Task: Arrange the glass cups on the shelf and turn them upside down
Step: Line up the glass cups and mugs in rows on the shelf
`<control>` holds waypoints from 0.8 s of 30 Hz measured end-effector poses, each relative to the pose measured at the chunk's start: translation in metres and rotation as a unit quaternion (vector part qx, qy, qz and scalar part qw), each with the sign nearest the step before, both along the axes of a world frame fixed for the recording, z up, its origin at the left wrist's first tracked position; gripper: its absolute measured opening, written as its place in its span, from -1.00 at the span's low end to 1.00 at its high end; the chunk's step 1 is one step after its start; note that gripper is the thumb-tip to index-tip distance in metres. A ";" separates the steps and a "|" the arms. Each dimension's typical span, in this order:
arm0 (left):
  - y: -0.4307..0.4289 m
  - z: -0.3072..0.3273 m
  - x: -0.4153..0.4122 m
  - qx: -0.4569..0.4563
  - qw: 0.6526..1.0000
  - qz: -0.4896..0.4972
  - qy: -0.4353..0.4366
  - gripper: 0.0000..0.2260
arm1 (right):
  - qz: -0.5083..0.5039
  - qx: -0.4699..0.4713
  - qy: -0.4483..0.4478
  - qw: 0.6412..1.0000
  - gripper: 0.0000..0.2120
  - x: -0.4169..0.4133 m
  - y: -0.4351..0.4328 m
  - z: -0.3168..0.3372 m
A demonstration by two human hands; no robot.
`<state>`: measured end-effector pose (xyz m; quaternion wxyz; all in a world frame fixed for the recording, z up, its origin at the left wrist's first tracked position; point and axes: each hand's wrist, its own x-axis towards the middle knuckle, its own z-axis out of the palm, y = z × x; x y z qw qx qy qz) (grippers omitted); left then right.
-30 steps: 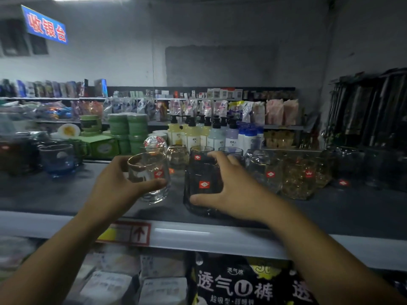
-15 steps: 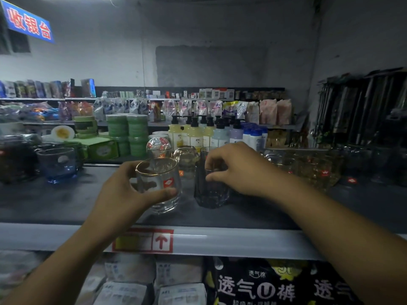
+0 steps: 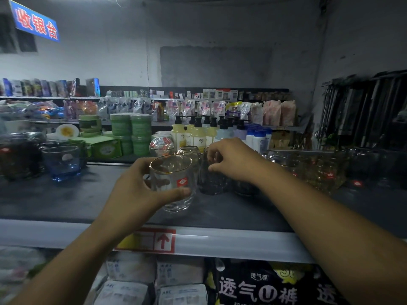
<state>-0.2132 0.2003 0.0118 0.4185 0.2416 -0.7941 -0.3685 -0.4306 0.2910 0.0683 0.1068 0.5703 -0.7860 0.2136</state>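
My left hand [image 3: 136,190] grips a clear glass cup [image 3: 174,183] with a gold rim and a red label, held upright just above the dark shelf [image 3: 77,201]. To its right stands a dark smoky glass cup [image 3: 212,181], and my right hand [image 3: 233,159] pinches its rim from above. Behind them are a clear rounded glass [image 3: 189,151] and a wrapped glass [image 3: 161,145]. More clear and amber glass cups [image 3: 317,170] crowd the shelf to the right.
A blue glass [image 3: 62,162] and dark cups [image 3: 17,157] stand at the shelf's left. Green tins [image 3: 132,133] and pump bottles [image 3: 198,135] fill the shelf behind. A white shelf edge with a red arrow label [image 3: 163,239] runs in front, with packaged goods below.
My right hand slid the dark cup back and right, then shifted from gripping its side to pinching its rim. My left hand brought the clear cup slightly right.
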 end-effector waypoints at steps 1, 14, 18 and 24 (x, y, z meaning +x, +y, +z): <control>0.004 0.001 -0.003 0.000 1.000 -0.006 0.001 -0.25 | 0.003 -0.014 -0.003 1.000 -0.85 0.000 0.005 0.000; 0.088 -0.002 -0.089 -0.003 0.991 -0.135 -0.009 -0.28 | 0.029 -0.150 -0.228 0.962 -0.74 -0.024 0.168 -0.045; 0.113 -0.009 -0.122 -0.008 0.988 -0.153 -0.025 -0.24 | 0.065 -0.107 -0.300 0.946 -0.60 -0.047 0.189 -0.055; 0.130 -0.015 -0.147 -0.011 0.988 -0.150 -0.031 -0.35 | 0.052 -0.094 -0.320 0.941 -0.37 -0.063 0.197 -0.065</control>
